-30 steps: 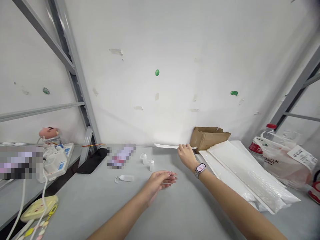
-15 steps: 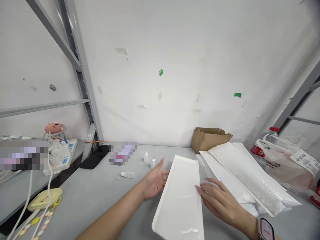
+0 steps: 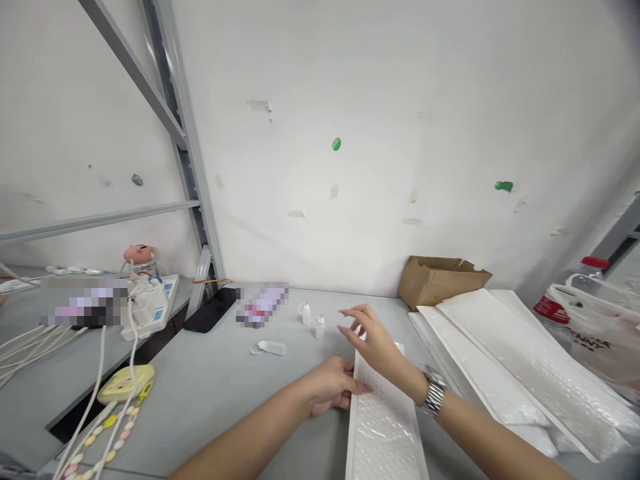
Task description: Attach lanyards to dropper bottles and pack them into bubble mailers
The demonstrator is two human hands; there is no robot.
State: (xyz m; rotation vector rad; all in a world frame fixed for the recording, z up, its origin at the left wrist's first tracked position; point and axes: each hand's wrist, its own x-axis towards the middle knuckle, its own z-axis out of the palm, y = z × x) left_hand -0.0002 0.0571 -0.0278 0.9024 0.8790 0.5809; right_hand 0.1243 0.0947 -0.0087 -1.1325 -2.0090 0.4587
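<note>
A white bubble mailer (image 3: 385, 427) stretches from the bottom edge toward the middle, its bumpy side facing up. My left hand (image 3: 333, 387) grips its left edge, with the thumb on top and the fingers partly hidden underneath. Above the mailer's far end, my right hand (image 3: 367, 337) is raised with its fingers apart and nothing in them. Just left of those fingertips are two small white bottles with thin tips, one (image 3: 319, 327) nearer and another (image 3: 307, 315) behind it, both upright. A third small bottle (image 3: 271, 347) lies on its side.
More bubble mailers (image 3: 485, 360) are stacked at right, before a brown cardboard box (image 3: 440, 283). A plastic bag (image 3: 590, 333) and a red-capped bottle (image 3: 595, 263) stand far right. Leftward lie a black phone (image 3: 213, 310), a power strip (image 3: 150, 310) and a yellow case (image 3: 127, 383) with cables.
My right hand has left the mailer's right edge and moved up and left over its far end. My left hand has closed on the mailer, whose bumpy side now shows. The view has shifted right.
</note>
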